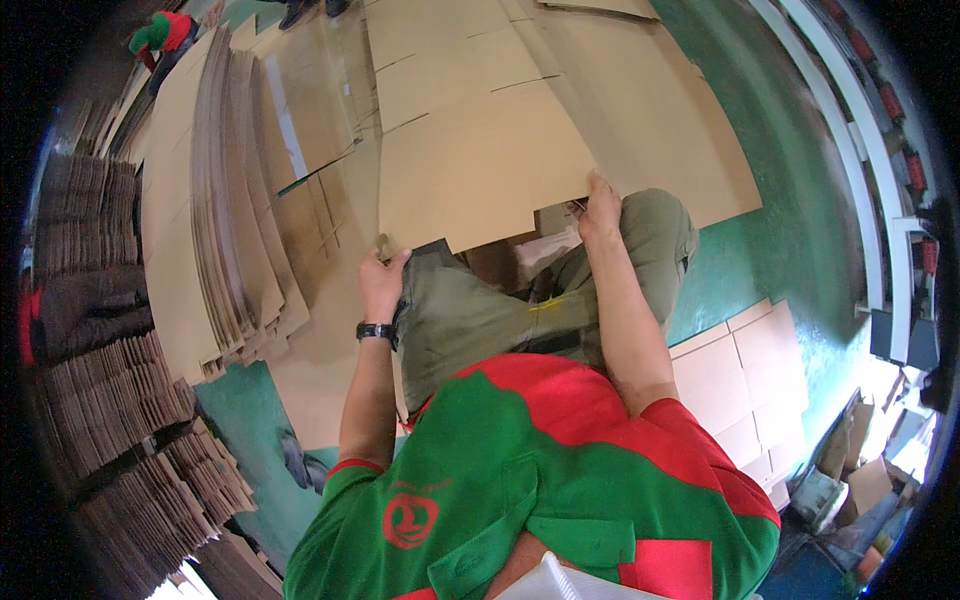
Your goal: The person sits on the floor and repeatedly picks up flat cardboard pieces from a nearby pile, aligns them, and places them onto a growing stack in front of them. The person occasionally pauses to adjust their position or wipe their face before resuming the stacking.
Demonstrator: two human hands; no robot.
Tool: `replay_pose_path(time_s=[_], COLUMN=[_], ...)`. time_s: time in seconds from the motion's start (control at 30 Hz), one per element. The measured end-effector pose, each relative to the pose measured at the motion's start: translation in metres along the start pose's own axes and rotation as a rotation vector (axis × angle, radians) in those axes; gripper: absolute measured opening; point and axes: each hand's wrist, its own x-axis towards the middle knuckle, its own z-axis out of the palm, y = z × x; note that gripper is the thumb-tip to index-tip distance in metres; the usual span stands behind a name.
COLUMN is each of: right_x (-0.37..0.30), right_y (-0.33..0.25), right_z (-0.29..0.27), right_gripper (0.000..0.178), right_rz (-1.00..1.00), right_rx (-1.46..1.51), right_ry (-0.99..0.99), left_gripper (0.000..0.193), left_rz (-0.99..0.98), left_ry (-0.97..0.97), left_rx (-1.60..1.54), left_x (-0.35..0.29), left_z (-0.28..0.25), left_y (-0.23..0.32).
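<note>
A flat, brown, slotted cardboard sheet (480,170) lies in front of me, its near edge over my lap. My left hand (381,285), below a dark wristwatch, has its fingers closed at the sheet's near left corner. At the near right corner my right hand (601,212) grips the edge, thumb side up. Something small and dark shows by the right fingers, too little to name. Under the near edge, between my legs, part of a brown and pale surface is visible.
A leaning row of cardboard sheets (215,200) stands to my left, with bundled cardboard stacks (90,400) beyond it. More flat sheets (690,150) lie at the right on the green floor (735,262). Another person (165,35) bends at the far left.
</note>
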Motion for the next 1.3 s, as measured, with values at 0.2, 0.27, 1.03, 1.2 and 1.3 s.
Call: replay_pose_path(time_s=[0.2, 0.27, 1.03, 1.2, 1.3], right_x=[0.003, 0.005, 0.025, 0.021, 0.022], right_y=[-0.002, 0.000, 0.020, 0.021, 0.024], right_z=[0.008, 0.008, -0.004, -0.004, -0.001], right_gripper=[0.030, 0.027, 0.076, 0.083, 0.090], right_rz=[-0.016, -0.025, 0.076, 0.025, -0.024], right_rx=[0.090, 0.096, -0.074, -0.061, -0.046], right_ry=[0.135, 0.138, 0.290, 0.187, 0.223], left_gripper=[0.054, 0.053, 0.048, 0.047, 0.048], left_rz=[0.095, 0.105, 0.237, 0.241, 0.291], left_ry=[-0.001, 0.015, -0.016, -0.124, -0.121], left_rx=[-0.002, -0.009, 0.546, 0.645, 0.633], left_x=[0.008, 0.012, 0.008, 0.010, 0.008], left_z=[0.015, 0.021, 0.067, 0.068, 0.068], left_y=[0.019, 0.024, 0.044, 0.042, 0.039])
